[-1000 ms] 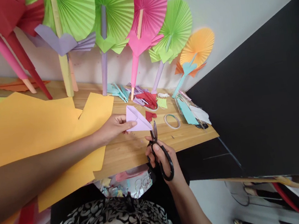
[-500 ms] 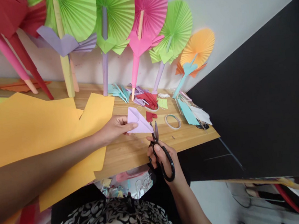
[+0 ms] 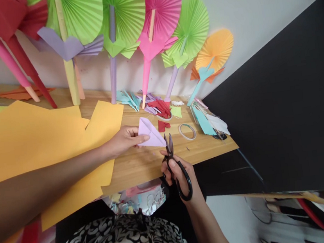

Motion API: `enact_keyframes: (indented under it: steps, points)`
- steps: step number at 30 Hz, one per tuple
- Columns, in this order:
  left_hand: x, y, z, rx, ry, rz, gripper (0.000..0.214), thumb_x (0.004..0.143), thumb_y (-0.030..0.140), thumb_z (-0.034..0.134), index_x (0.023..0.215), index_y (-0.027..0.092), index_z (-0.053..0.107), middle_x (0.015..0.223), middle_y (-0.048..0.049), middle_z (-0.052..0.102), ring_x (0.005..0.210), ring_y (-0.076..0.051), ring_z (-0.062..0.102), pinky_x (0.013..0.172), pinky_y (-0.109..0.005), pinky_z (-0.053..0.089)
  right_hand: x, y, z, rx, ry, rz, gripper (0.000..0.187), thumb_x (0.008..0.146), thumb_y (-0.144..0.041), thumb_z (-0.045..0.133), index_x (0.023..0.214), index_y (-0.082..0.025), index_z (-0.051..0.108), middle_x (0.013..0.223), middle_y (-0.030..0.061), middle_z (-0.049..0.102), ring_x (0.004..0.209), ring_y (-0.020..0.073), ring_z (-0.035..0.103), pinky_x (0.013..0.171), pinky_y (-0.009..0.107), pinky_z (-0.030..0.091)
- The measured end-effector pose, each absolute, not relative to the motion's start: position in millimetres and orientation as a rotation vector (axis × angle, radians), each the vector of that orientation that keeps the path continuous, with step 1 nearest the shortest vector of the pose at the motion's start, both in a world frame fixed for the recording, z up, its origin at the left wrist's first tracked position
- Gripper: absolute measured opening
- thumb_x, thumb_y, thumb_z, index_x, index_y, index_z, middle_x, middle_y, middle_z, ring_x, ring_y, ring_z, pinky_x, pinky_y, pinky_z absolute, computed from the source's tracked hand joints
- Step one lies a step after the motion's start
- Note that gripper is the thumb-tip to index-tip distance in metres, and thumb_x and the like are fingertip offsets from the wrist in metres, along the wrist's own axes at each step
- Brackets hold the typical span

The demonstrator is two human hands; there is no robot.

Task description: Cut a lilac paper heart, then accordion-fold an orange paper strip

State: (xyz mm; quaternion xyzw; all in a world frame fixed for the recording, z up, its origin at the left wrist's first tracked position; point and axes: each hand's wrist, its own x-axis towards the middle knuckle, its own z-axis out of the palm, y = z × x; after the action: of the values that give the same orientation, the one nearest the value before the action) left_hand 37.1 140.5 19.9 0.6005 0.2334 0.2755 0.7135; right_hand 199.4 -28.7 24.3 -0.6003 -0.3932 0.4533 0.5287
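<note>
Between the thumb and fingers of my left hand point(image 3: 130, 137) is a folded piece of light purple paper point(image 3: 152, 135), held above the wooden table point(image 3: 144, 167). Its pointed right corner comes close to the blades of black-handled scissors point(image 3: 169, 148). My right hand point(image 3: 182, 174) grips the scissors by their loops, blades pointing up and slightly parted. Whether a blade touches the paper's corner I cannot tell. A small red folded paper piece point(image 3: 163, 126) lies just behind the scissors, and a roll of tape point(image 3: 187, 131) is to their right.
Large orange paper sheets point(image 3: 34, 141) cover the table's left side. Several pleated paper fans, such as a pink one point(image 3: 162, 7), lean on the wall. Red scraps point(image 3: 160, 108) and turquoise scraps point(image 3: 128, 100) lie at the back. A dark panel point(image 3: 289, 102) rises on the right.
The scissors and my right hand have shifted slightly down and to the right. The purple paper has dipped a little in my left hand.
</note>
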Motion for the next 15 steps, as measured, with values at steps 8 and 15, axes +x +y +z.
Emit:
enact_keyframes:
  steps: [8, 15]
  points:
    - [37.2, 141.2, 18.8, 1.394, 0.516, 0.61, 0.038, 0.072, 0.048, 0.076, 0.063, 0.014, 0.062, 0.059, 0.0021, 0.055, 0.056, -0.008, 0.045, 0.053, -0.018, 0.037, 199.5, -30.0, 22.6, -1.429, -0.974, 1.092, 0.046, 0.092, -0.051, 0.062, 0.125, -0.02, 0.067, 0.074, -0.0012, 0.058, 0.049, 0.0069, 0.041, 0.047, 0.023, 0.032]
    - [36.9, 140.6, 18.8, 1.4, 0.518, 0.608, 0.035, 0.074, 0.046, 0.075, 0.066, 0.013, 0.063, 0.06, 0.0021, 0.055, 0.055, -0.008, 0.045, 0.052, -0.018, 0.035, 196.9, -30.5, 24.7, -1.44, -0.96, 1.085, 0.046, 0.091, -0.052, 0.063, 0.121, -0.019, 0.068, 0.074, -0.0014, 0.058, 0.049, 0.0063, 0.041, 0.048, 0.023, 0.031]
